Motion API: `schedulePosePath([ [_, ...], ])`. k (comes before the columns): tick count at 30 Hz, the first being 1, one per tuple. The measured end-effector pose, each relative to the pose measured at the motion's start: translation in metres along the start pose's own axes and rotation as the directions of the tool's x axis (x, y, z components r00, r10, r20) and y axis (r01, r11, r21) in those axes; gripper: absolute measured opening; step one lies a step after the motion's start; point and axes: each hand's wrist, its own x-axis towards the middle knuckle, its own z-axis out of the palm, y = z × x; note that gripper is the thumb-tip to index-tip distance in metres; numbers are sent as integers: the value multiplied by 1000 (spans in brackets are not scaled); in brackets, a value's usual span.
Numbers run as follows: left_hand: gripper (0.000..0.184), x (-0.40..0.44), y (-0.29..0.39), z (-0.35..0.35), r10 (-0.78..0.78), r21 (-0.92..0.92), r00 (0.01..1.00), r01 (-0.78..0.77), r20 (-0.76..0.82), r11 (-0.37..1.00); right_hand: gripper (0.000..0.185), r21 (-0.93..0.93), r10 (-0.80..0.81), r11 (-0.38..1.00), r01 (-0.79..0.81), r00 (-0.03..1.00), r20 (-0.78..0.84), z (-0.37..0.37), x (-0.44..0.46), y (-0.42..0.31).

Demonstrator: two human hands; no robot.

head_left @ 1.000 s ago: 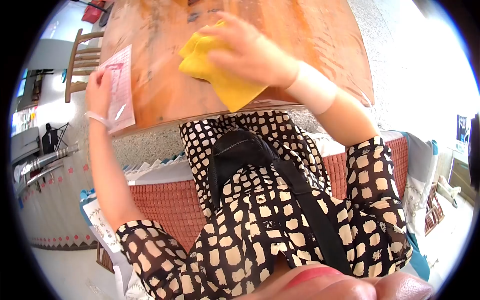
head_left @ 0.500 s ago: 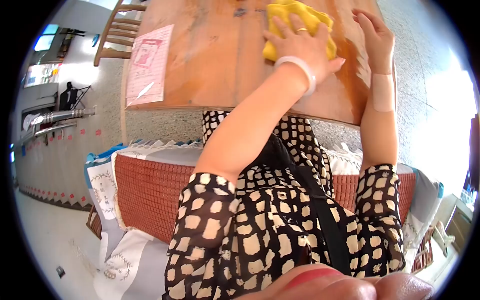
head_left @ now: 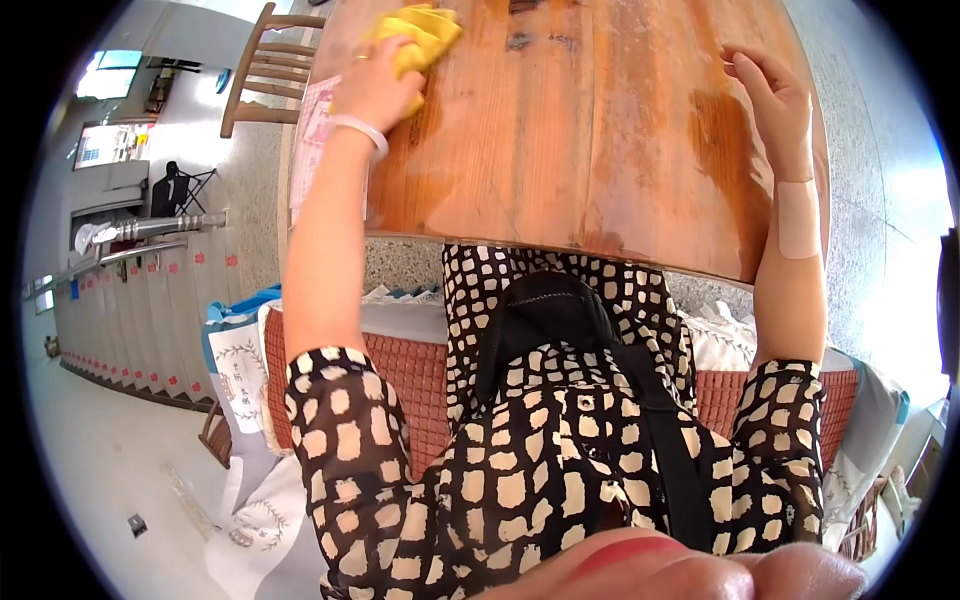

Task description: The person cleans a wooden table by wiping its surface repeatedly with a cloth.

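At the upper left of the wooden table [head_left: 540,150], my left hand [head_left: 378,88] presses on a bunched yellow cloth [head_left: 420,38], with its fingers curled on it. A pink and white printed sheet [head_left: 312,140] lies by the table's left edge, partly hidden under my left hand and wrist. My right hand [head_left: 770,95] is over the right side of the table, its fingers bent together with thumb and fingertips close; whether anything small is between them cannot be made out.
A wooden chair [head_left: 270,70] stands beyond the table's left edge. I sit on a bench with a reddish woven mat [head_left: 425,385] and light covers. A black bag [head_left: 545,315] rests on my lap. Metal railing [head_left: 150,232] shows at far left.
The yellow cloth went from my right hand to my left, which has since swept it from the table's right side to the upper left. My right hand has stayed at the right edge lately.
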Motion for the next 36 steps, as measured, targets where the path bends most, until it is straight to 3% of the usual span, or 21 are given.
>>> schedulePosePath([
  [3,61,55,-50,14,-99,146,989,114,-108,983,24,-9,-5,1000,5,999,37,2,-1,3],
  [6,64,92,-88,20,-240,73,957,254,-160,964,24,-62,2,998,1,999,47,1,-1,6],
  [9,63,102,-83,6,-401,22,902,410,-161,912,23,-73,12,997,-7,998,58,3,0,6],
  [13,63,105,-82,10,-407,55,902,418,-144,907,22,-73,-14,997,20,997,78,16,3,1],
  [17,56,85,-63,15,-155,93,978,168,-139,981,22,-132,-40,990,52,995,93,25,-4,-14],
  [18,53,71,-42,15,-71,80,986,83,-149,993,22,-119,-62,990,72,994,86,26,-3,-15],
  [20,50,45,18,4,-88,95,995,92,-41,991,22,-96,-104,989,110,992,70,27,0,-13],
  [21,48,41,38,10,31,24,995,-29,-93,999,23,-67,-112,991,118,990,81,28,1,-11],
  [22,45,40,59,19,144,-44,977,-153,-154,987,22,-50,-112,992,116,991,77,27,1,-10],
  [23,41,40,90,38,350,-26,835,-398,-425,917,22,-35,-113,993,116,991,77,27,1,-9],
  [24,47,42,121,26,495,20,775,-531,-393,847,22,-17,-114,993,116,990,82,27,2,-8],
  [25,46,24,161,3,475,40,877,-473,-70,880,22,-18,-124,992,125,990,64,26,3,-6],
  [26,43,14,193,-4,342,-54,939,-343,-35,938,22,-17,-133,991,133,990,45,23,6,-1],
  [28,54,4,223,20,444,-3,872,-454,-208,891,23,-28,-128,991,128,992,15,14,12,11],
  [30,50,-15,239,24,534,32,812,-543,-236,839,23,-59,-97,994,97,995,-6,1,16,25],
  [33,40,-44,223,19,617,-132,763,-643,-194,754,23,19,-59,998,60,997,-50,-4,19,29],
  [36,38,-81,176,13,644,-128,703,-699,-303,703,23,-11,-26,1000,26,1000,3,0,16,25],
])
